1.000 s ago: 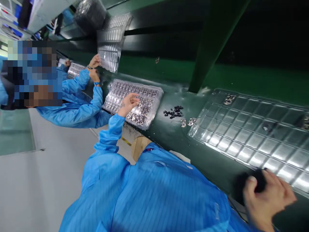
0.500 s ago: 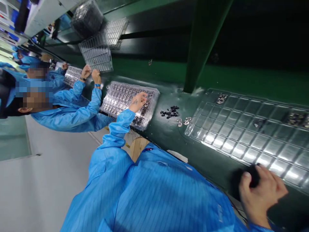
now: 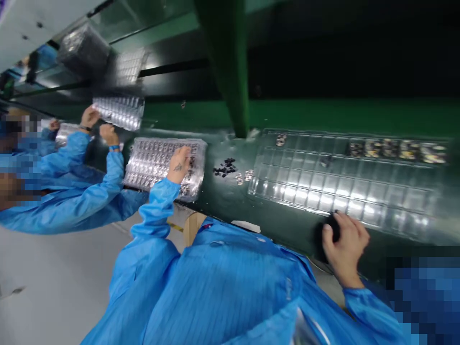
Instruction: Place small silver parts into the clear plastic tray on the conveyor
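My left hand [image 3: 178, 165] rests on a clear tray filled with small metal parts [image 3: 143, 163], near its right end. Its fingers bend down onto the tray and the tips are hidden. My right hand [image 3: 345, 249] is closed round a black object [image 3: 328, 232] at the near edge of the green table [image 3: 230, 201]. Just beyond that hand lies a large clear tray with mostly bare pockets [image 3: 323, 177]. A row of parts [image 3: 395, 148] fills pockets at its far right.
A small pile of black parts [image 3: 224, 167] and a few metal parts [image 3: 244, 176] lie between the trays. A green post [image 3: 226, 62] rises behind them. At the left, a co-worker's hands [image 3: 89, 117] hold another clear tray [image 3: 118, 110].
The view has swung right and levelled. My left hand shifted toward the filled tray's right end. My right hand kept its grip. The co-worker lowered the raised tray.
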Demonstrator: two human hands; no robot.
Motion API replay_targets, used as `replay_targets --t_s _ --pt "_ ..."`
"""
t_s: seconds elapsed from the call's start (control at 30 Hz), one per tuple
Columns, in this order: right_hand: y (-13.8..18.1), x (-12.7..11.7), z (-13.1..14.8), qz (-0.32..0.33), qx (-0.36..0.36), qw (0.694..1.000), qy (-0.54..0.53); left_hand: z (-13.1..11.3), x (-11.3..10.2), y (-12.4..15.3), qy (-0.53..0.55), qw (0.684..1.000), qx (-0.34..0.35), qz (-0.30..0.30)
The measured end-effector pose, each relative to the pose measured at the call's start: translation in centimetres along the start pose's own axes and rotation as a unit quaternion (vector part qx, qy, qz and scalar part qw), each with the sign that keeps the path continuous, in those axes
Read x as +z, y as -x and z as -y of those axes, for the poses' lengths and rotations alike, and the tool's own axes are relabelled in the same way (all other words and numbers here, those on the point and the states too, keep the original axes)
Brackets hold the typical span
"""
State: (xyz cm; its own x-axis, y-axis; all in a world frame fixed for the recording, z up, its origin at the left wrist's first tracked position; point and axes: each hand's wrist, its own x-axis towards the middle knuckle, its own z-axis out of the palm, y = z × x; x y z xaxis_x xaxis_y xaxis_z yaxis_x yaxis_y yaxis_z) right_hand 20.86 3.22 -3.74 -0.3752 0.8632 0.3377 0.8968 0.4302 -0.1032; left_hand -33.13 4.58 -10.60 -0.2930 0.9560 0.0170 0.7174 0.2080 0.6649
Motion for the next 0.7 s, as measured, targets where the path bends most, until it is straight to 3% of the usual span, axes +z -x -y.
replay_targets --t_s 0.07,0.17,0.27,0.37,0.5,0.7 --pt "0.0 -0.4 0.2 0.014 0.015 1.000 0.006 -2.9 -0.7 -0.2 -0.031 0.996 0.084 0.000" --pt "0.0 -0.8 0.4 0.019 0.029 0.999 0.008 -8.8 0.3 -1.6 0.041 0.977 0.203 0.057" --pt "0.2 -1.1 0.5 0.022 0.034 0.999 0.009 -14.8 4.5 -3.9 0.071 0.949 0.286 0.112" --pt "0.4 -1.3 0.3 0.027 0.035 0.999 0.007 -18.9 9.4 -6.6 0.047 0.948 0.290 0.126" --pt "0.6 -1.4 0.0 0.028 0.036 0.999 0.002 -21.4 12.9 -9.0 -0.023 0.959 0.258 0.113" --pt "0.6 -1.4 -0.2 0.029 0.042 0.999 -0.002 -21.8 14.0 -9.4 -0.088 0.956 0.263 0.102"
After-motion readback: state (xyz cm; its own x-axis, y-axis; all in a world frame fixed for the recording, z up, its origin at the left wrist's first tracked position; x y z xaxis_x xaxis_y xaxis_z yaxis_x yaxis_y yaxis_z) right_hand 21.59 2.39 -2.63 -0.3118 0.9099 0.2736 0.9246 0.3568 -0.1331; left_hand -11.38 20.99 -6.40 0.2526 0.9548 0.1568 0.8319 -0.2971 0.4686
